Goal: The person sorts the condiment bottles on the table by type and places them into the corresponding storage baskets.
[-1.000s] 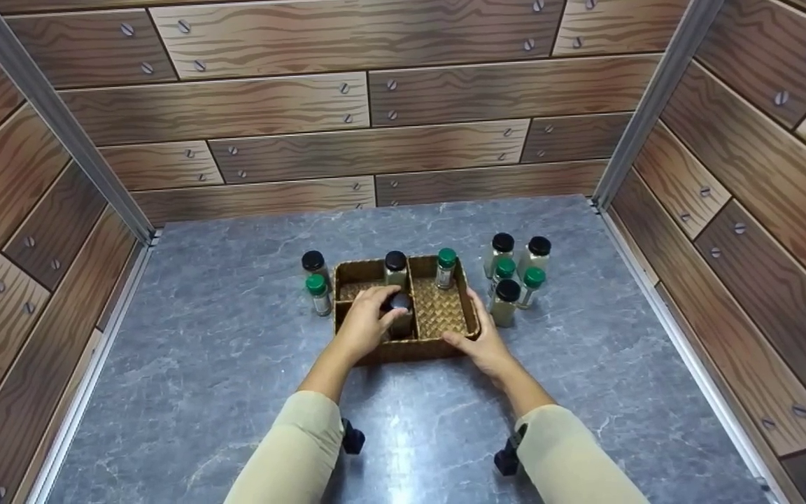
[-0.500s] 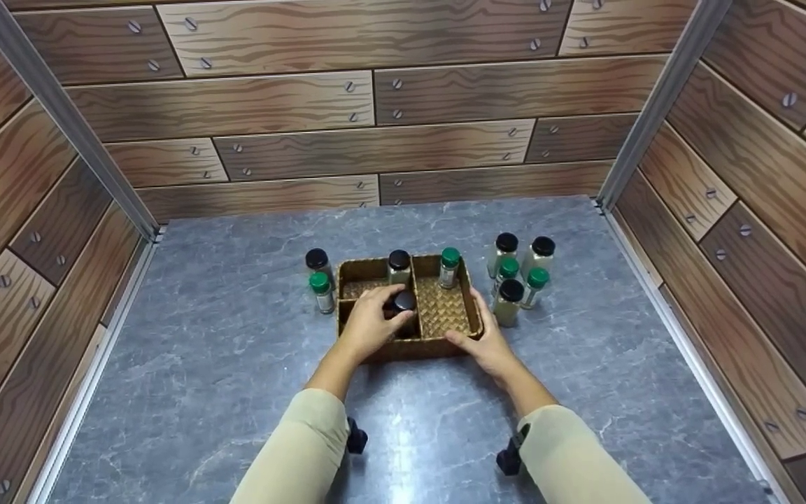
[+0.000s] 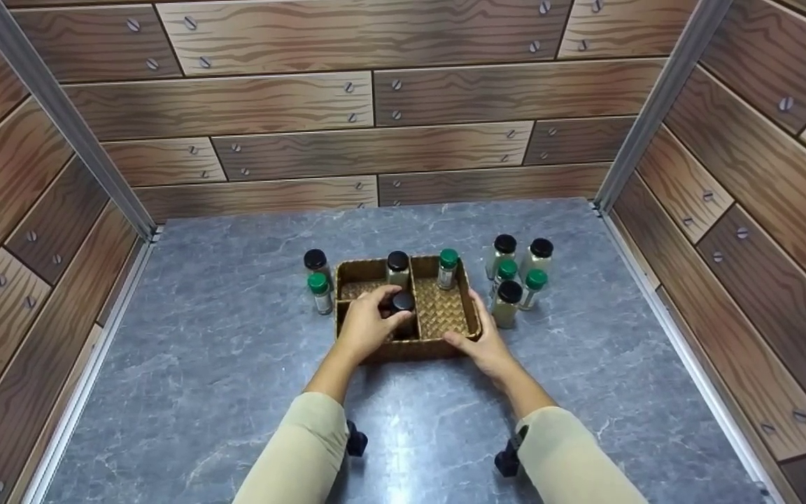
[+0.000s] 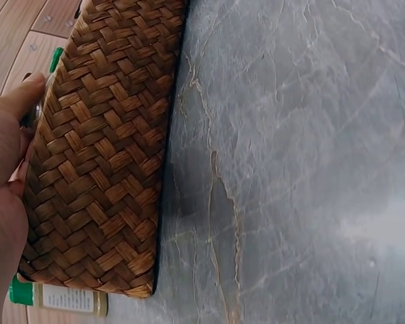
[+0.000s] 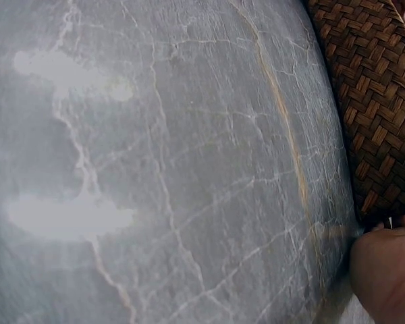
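A woven basket (image 3: 417, 351) with three compartments stands on the grey marbled surface. Over its front left compartment, my left hand (image 3: 364, 327) holds a black-capped spice jar (image 3: 403, 302) between thumb and fingers; the jar's lower part is hidden. My right hand (image 3: 488, 348) grips the basket's right front corner, thumb at the front rim and fingers along the right side. Another black-capped jar (image 3: 397, 266) is in the back left compartment. A green-capped jar (image 3: 447, 267) stands at the back of the right compartment. In both wrist views the basket's front wall (image 4: 101, 155) fills part of the picture.
Left of the basket stand a black-capped jar (image 3: 315, 262) and a green-capped jar (image 3: 320, 294). Several more jars, black-capped (image 3: 506, 304) and green-capped (image 3: 534, 283), are grouped close to the right hand. Wood-patterned walls (image 3: 375, 150) enclose the back and sides.
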A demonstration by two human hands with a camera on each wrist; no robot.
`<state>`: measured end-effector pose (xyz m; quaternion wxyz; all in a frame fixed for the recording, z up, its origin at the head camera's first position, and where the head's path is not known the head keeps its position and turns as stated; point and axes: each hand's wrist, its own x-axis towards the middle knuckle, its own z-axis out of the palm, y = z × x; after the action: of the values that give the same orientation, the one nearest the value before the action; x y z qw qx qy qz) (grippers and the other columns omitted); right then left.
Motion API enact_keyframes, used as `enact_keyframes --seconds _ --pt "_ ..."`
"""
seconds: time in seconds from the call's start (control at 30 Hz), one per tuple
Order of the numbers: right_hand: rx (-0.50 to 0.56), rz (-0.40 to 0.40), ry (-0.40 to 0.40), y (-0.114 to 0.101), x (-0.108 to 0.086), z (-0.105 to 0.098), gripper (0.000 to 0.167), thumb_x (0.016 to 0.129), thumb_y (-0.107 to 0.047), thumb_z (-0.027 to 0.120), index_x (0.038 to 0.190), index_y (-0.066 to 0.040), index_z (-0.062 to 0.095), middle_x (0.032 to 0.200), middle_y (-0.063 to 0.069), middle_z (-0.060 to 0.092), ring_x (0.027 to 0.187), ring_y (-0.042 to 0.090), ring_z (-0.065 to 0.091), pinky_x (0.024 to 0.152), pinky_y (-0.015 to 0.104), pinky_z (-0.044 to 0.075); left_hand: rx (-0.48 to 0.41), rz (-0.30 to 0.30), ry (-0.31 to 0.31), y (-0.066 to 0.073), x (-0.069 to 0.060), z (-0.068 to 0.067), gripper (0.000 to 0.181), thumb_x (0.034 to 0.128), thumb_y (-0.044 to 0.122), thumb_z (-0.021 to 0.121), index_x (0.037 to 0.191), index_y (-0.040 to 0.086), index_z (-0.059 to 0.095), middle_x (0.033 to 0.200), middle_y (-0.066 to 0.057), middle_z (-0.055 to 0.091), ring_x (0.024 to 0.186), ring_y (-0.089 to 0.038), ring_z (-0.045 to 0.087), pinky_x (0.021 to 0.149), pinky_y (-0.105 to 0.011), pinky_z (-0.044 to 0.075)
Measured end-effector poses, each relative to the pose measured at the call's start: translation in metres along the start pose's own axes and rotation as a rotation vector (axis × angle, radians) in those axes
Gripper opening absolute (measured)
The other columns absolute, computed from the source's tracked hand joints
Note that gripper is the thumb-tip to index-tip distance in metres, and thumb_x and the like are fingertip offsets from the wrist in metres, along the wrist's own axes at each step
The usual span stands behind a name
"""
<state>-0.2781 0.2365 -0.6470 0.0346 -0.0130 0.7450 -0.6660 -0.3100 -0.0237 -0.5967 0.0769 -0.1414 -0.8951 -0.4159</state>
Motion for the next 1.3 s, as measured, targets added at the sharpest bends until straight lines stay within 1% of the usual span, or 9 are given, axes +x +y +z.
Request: enact_keyframes --seconds 0.17,0.43,0.53,0.67,0.8,0.93,1.07,1.13,1.3 --pt "-0.007 0.002 -0.004 -0.0004 -0.0003 0.0001 0.102 0.094 -0.014 0.083 0.174 -0.027 0.021 0.17 0.024 0.023 0.154 0.043 0.037 0.134 0.056 0.027 -0.003 -0.006 0.012 0.001 -0.0001 -0.0001 0.05 0.0915 0.03 0.088 0.136 0.014 0.072 0.13 -0.014 0.079 0.121 -0.035 0.072 0.107 -0.05 0.059" --pt "-0.022 0.014 0.004 -0.0011 -0.0014 0.0003 0.102 0.095 -0.013 0.083 0.174 -0.029 0.02 0.17 0.025 0.023 0.153 0.044 0.038 0.132 0.055 0.029 -0.005 0.033 0.025 -0.0005 -0.0017 0.0015 0.051 0.0911 0.029 0.088 0.136 0.011 0.072 0.128 -0.011 0.08 0.117 -0.034 0.073 0.105 -0.05 0.059" --pt "-0.023 0.016 0.007 -0.0011 -0.0015 0.0004 0.103 0.094 -0.014 0.084 0.174 -0.029 0.02 0.169 0.025 0.023 0.152 0.044 0.039 0.132 0.054 0.03 -0.015 0.028 0.013 -0.0001 -0.0022 0.0011 0.056 0.0908 0.03 0.088 0.14 0.012 0.069 0.131 -0.011 0.079 0.118 -0.034 0.072 0.106 -0.05 0.058" --pt "-0.011 0.009 0.005 -0.0011 -0.001 0.0002 0.103 0.094 -0.014 0.084 0.174 -0.028 0.02 0.17 0.025 0.023 0.151 0.045 0.041 0.132 0.055 0.031 -0.042 0.016 -0.008 0.0008 -0.0027 0.0 0.067 0.0907 0.032 0.089 0.149 0.013 0.063 0.136 -0.008 0.077 0.118 -0.031 0.07 0.106 -0.048 0.058" --pt "-0.007 -0.003 0.003 -0.0017 -0.0007 -0.0004 0.103 0.094 -0.014 0.084 0.174 -0.026 0.02 0.17 0.025 0.023 0.152 0.045 0.042 0.132 0.057 0.031 -0.052 0.023 0.012 0.0007 -0.003 -0.0007 0.071 0.0898 0.032 0.089 0.152 0.013 0.06 0.138 -0.009 0.073 0.116 -0.027 0.069 0.102 -0.042 0.061" --pt "-0.002 -0.01 0.003 -0.0025 -0.0012 -0.0005 0.104 0.093 -0.013 0.085 0.174 -0.025 0.021 0.171 0.024 0.024 0.152 0.044 0.042 0.132 0.056 0.031 -0.077 0.027 0.032 0.0007 -0.003 -0.0017 0.068 0.0896 0.029 0.09 0.149 0.013 0.062 0.137 -0.01 0.071 0.111 -0.024 0.07 0.094 -0.036 0.064" --pt "0.006 -0.005 -0.004 -0.0027 -0.0016 -0.0005 0.103 0.094 -0.013 0.083 0.174 -0.026 0.02 0.171 0.024 0.023 0.152 0.044 0.041 0.132 0.055 0.031 -0.101 0.054 0.049 0.0008 -0.0031 -0.0018 0.063 0.0885 0.024 0.09 0.144 0.008 0.064 0.13 -0.009 0.072 0.109 -0.022 0.07 0.091 -0.034 0.063" --pt "0.004 -0.007 -0.007 -0.0025 -0.002 -0.0004 0.103 0.094 -0.012 0.083 0.174 -0.026 0.019 0.171 0.024 0.023 0.152 0.043 0.04 0.132 0.054 0.031 -0.107 0.072 0.066 0.0007 -0.0034 -0.0016 0.058 0.0882 0.022 0.09 0.139 0.007 0.066 0.125 -0.009 0.072 0.107 -0.022 0.069 0.09 -0.033 0.062" --pt "0.001 -0.017 -0.005 -0.001 -0.0021 0.0003 0.102 0.094 -0.012 0.083 0.174 -0.024 0.02 0.17 0.025 0.024 0.152 0.043 0.042 0.131 0.055 0.032 -0.12 0.101 0.106 0.001 -0.0054 -0.0016 0.041 0.0923 0.022 0.085 0.125 0.008 0.066 0.118 -0.009 0.07 0.103 -0.022 0.066 0.088 -0.034 0.06"
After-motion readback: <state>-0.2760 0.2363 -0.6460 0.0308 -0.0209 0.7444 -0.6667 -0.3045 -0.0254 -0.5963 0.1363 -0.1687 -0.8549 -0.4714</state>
